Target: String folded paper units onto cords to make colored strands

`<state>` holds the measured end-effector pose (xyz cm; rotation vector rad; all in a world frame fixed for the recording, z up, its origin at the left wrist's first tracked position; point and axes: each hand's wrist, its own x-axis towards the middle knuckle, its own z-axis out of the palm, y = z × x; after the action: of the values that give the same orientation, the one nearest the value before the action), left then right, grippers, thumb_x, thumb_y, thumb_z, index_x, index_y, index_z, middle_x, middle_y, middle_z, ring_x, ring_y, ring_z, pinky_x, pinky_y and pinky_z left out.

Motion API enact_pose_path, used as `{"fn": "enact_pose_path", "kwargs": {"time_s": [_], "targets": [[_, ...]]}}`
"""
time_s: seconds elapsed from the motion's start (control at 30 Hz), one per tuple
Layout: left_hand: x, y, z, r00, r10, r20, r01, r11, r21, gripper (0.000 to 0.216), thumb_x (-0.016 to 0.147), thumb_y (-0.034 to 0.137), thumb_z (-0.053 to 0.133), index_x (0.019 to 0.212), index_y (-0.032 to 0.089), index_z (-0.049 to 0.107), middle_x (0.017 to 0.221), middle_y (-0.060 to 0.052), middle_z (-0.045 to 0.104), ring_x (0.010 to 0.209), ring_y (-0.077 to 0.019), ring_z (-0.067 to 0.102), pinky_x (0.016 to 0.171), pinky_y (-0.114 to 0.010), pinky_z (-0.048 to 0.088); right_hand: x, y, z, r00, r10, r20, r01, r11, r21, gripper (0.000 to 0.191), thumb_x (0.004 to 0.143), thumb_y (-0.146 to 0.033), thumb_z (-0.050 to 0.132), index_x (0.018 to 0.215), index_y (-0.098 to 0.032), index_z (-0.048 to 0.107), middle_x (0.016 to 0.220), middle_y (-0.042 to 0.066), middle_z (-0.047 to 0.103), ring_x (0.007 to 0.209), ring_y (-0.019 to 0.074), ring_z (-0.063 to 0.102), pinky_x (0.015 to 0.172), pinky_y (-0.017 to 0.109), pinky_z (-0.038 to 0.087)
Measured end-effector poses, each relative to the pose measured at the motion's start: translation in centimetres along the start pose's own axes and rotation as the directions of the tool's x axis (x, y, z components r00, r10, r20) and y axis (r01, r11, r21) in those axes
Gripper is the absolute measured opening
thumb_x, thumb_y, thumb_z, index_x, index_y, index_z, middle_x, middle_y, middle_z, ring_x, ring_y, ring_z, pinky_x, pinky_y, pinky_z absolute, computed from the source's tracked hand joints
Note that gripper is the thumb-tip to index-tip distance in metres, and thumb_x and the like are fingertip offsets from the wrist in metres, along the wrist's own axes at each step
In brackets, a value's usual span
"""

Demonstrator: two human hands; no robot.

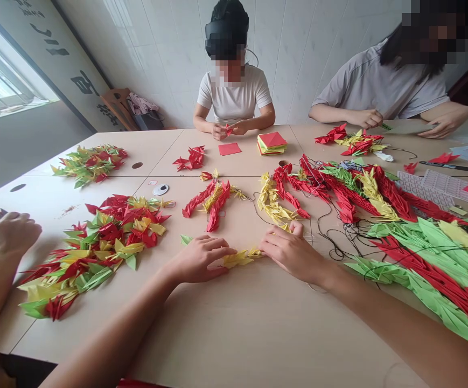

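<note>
A short string of folded yellow paper cranes (239, 258) lies low over the table between my two hands. My left hand (203, 258) has its fingers curled around the left end of the string. At the other end, my right hand (288, 249) pinches the string with fingers bent and pressed together; its fingertips partly hide that end. Just beyond my right hand is a curved yellow crane strand (272, 202). A light green folded piece (186, 239) sits behind my left hand. Red crane strands (218, 207) lie farther forward.
Loose mixed cranes (112, 231) are heaped at left, with another pile (92, 161) farther back. Green strands (423, 302) and black cords (330, 231) spread at right. A co-worker's hand (15, 231) works at left; two people (234, 97) sit opposite. Square paper (272, 144) is stacked there.
</note>
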<state>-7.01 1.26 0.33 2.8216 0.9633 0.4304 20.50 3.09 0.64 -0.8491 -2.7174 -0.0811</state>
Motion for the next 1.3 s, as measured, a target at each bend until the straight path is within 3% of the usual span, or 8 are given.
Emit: {"fn": "enact_pose_path", "kwargs": {"time_s": [0.17,0.27,0.37,0.53,0.7,1.0,1.13,1.3], "targets": [[0.0,0.1,0.1,0.993,-0.104,-0.056,0.106,0.994,0.028,0.040,0.084,0.038,0.063,0.118,0.019,0.055,0.092,-0.005,0.067,0.079,-0.0164,0.064,0.071,-0.028,0.050,-0.1,-0.3,-0.4,0.999,-0.040,0.004,0.041,0.995,-0.093,0.028,0.081,0.009,0.044,0.079,-0.017,0.055,0.081,0.002,0.064,0.092,0.0177,0.048,0.079,0.038,0.018],[0.0,0.1,-0.2,0.979,-0.205,-0.015,0.206,0.978,0.039,0.029,0.079,0.040,0.067,0.096,0.018,0.060,0.079,-0.001,0.066,0.067,-0.0142,0.061,0.059,-0.024,0.044,-0.1,-0.1,-0.3,0.999,-0.029,0.017,0.030,0.997,-0.065,0.025,0.083,0.005,0.046,0.080,-0.018,0.056,0.082,0.001,0.065,0.094,0.0180,0.047,0.079,0.037,0.018],[0.0,0.1,-0.4,0.968,-0.242,0.057,0.241,0.970,0.027,0.012,0.082,0.031,0.064,0.080,0.019,0.063,0.073,0.001,0.066,0.060,-0.0117,0.057,0.056,-0.022,0.038,-0.2,0.1,-0.1,1.000,-0.009,0.018,0.009,1.000,-0.023,0.020,0.086,0.000,0.050,0.084,-0.019,0.057,0.086,0.001,0.066,0.097,0.0174,0.047,0.080,0.038,0.017],[-0.1,0.0,-0.2,0.978,-0.196,0.075,0.201,0.977,-0.065,0.016,0.087,0.020,0.053,0.081,0.019,0.068,0.072,0.001,0.066,0.056,-0.0092,0.055,0.056,-0.020,0.037,-0.2,0.2,0.0,0.998,-0.012,0.063,0.015,0.999,-0.049,0.019,0.086,-0.002,0.051,0.086,-0.019,0.060,0.088,0.002,0.068,0.097,0.0188,0.049,0.079,0.038,0.018],[-0.2,-0.1,-0.1,0.987,-0.149,0.061,0.155,0.982,-0.110,0.018,0.082,0.012,0.049,0.076,0.018,0.066,0.070,0.001,0.066,0.053,-0.0084,0.054,0.055,-0.020,0.037,-0.2,0.5,-0.1,0.999,0.002,0.049,0.000,1.000,-0.025,0.020,0.087,-0.002,0.051,0.083,-0.019,0.060,0.084,0.000,0.067,0.096,0.0180,0.050,0.078,0.037,0.018],[-0.2,-0.1,-0.4,0.990,-0.120,0.074,0.127,0.987,-0.100,0.018,0.080,0.011,0.048,0.074,0.018,0.063,0.070,0.002,0.064,0.052,-0.0078,0.052,0.054,-0.021,0.036,-0.1,1.0,-1.0,0.996,0.000,0.087,0.003,0.999,-0.041,0.027,0.084,0.005,0.047,0.078,-0.019,0.057,0.080,0.001,0.065,0.093,0.0191,0.048,0.075,0.036,0.018],[-0.1,0.1,-0.4,0.991,-0.115,0.073,0.123,0.987,-0.108,0.016,0.080,0.012,0.049,0.076,0.019,0.062,0.070,0.003,0.064,0.051,-0.0071,0.051,0.053,-0.020,0.036,0.0,0.8,-1.3,0.996,0.001,0.084,0.003,0.998,-0.056,0.020,0.084,-0.002,0.049,0.088,-0.019,0.058,0.089,0.003,0.064,0.093,0.0205,0.049,0.077,0.035,0.020],[0.1,0.3,-0.4,0.995,-0.075,0.062,0.083,0.988,-0.134,0.016,0.081,0.013,0.049,0.076,0.019,0.063,0.069,0.002,0.064,0.050,-0.0069,0.051,0.052,-0.020,0.036,0.0,-1.1,-0.4,0.999,-0.039,0.023,0.037,0.995,0.092,0.019,0.084,-0.020,0.053,0.103,-0.018,0.055,0.103,0.006,0.062,0.094,0.0212,0.050,0.079,0.035,0.023]]}}
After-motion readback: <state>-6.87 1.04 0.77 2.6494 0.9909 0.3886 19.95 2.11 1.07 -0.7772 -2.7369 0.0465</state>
